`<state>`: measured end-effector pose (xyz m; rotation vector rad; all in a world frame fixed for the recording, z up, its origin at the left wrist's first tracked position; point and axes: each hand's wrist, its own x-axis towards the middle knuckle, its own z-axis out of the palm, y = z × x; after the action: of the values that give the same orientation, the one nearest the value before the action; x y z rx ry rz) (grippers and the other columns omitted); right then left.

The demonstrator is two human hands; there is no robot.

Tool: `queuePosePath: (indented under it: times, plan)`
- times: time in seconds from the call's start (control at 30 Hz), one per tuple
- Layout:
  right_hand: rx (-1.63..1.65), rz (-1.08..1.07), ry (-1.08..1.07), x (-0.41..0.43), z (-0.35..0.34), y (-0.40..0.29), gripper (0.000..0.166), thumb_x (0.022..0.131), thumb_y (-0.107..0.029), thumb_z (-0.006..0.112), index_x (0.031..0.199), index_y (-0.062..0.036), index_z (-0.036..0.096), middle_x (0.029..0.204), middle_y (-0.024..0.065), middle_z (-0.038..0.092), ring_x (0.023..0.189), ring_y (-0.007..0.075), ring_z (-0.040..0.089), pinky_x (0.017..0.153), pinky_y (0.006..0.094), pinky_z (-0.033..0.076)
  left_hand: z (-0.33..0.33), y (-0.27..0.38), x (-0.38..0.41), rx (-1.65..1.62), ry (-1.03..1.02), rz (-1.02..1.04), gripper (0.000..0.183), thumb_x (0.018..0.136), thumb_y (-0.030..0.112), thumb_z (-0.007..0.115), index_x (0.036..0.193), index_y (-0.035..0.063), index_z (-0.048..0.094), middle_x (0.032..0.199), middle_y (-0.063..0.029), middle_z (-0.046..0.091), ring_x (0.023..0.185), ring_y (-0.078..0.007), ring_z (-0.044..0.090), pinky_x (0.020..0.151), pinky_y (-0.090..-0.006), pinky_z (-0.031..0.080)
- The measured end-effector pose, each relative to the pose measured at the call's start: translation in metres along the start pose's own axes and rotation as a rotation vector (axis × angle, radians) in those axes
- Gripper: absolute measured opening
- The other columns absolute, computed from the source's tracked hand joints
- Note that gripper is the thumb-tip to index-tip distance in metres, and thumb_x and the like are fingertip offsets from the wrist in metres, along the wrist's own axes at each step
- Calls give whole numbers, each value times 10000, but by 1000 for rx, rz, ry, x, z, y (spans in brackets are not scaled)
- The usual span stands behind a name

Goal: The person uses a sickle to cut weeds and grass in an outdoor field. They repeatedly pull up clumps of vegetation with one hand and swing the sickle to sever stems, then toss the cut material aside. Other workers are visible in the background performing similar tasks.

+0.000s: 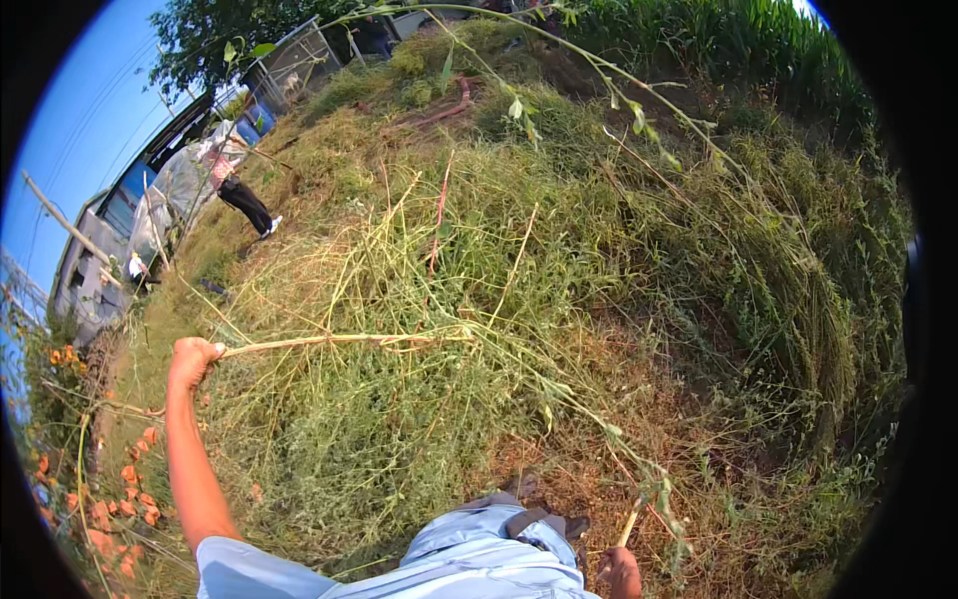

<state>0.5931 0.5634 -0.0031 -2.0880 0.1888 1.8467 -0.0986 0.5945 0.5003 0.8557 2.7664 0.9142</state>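
At the left, my left hand (194, 361) is closed round the thick end of a long pale plant stalk (299, 341). The stalk runs rightward over a heap of green weeds (359, 419), and its leafy branches trail down towards the lower right. My right hand (621, 573), low in the picture beside my light blue shirt, grips a short wooden handle (630, 523). Leaves hang over the handle's far end, so what it carries cannot be told.
Two other people (243, 196) (138, 268) are at the upper left near a plastic-covered structure (176, 183). Orange leafy plants (105, 517) grow at the lower left. Tall green crops (718, 45) line the upper right. Cut stems arch over the right side.
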Motion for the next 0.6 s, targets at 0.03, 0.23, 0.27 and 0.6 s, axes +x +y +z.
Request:
queuePosePath:
  times: [0.03, 0.23, 0.27, 0.6]
  plan:
    - [7, -6, -9, -2, 4, -1, 91, 801, -103, 504, 731, -48, 480, 483, 53, 421, 375, 183, 419, 347, 325, 338, 1, 19, 14, -15, -81, 55, 217, 695, 185, 681, 585, 27, 582, 456, -11, 458, 366, -98, 377, 361, -261, 243]
    - [105, 3, -57, -10, 7, 17, 61, 804, -76, 490, 776, -72, 436, 512, 37, 399, 398, 162, 412, 355, 285, 322, 30, 122, 123, -61, -160, 334, 279, 677, 248, 699, 579, 23, 566, 487, -35, 503, 411, -112, 426, 407, -295, 314]
    - [132, 20, -18, -16, 6, 22, 63, 805, -71, 487, 784, -76, 429, 517, 34, 396, 402, 159, 411, 356, 279, 319, 29, 136, 132, 266, 101, 482, 293, 695, 298, 663, 611, 36, 562, 516, -62, 517, 464, -157, 471, 467, -334, 353]
    - [-898, -1268, -61, -94, -7, 21, 101, 799, 6, 566, 897, -17, 573, 672, 72, 542, 562, 168, 489, 515, 298, 414, -75, 135, 149, 640, 809, 333, 380, 818, 476, 473, 891, 130, 612, 928, -157, 630, 875, -383, 582, 702, -450, 444]
